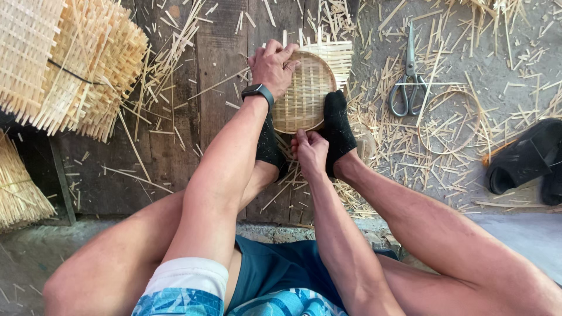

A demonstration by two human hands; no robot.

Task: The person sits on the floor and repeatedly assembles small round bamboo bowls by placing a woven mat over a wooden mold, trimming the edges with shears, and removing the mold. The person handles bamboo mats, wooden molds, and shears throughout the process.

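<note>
Round shallow woven bamboo basket [302,96] is pinned on edge of a dark wooden plank floor [219,52], clamped between two feet in black socks [338,120], with loose weave ends fanning out beyond its far rim. Left hand [271,67] is laid over the upper left rim, fingers curled over and gripping it; a black wrist watch [258,91] is worn on that arm. Right hand [309,151] is closed at the near rim, pinching it or a strip there; exactly what is pinched cannot be told. Risk, as a judgement: the basket could be slipped out from between the socks if the rim is pulled hard, thin slats could be snapped or the weave bent out of round, and fingers could be pricked by splinter ends. Surface: planks on the left, grey concrete ground [503,52] on the right, both littered with pale bamboo offcuts. Steel scissors [408,79] are lying well apart to the right, beside a thin bamboo hoop [449,122]. Stacked square woven bamboo mats [70,58] are piled upper left, a bundle of bamboo strips [17,187] is at the left edge, and a black sandal [524,155] is seen far right.
</note>
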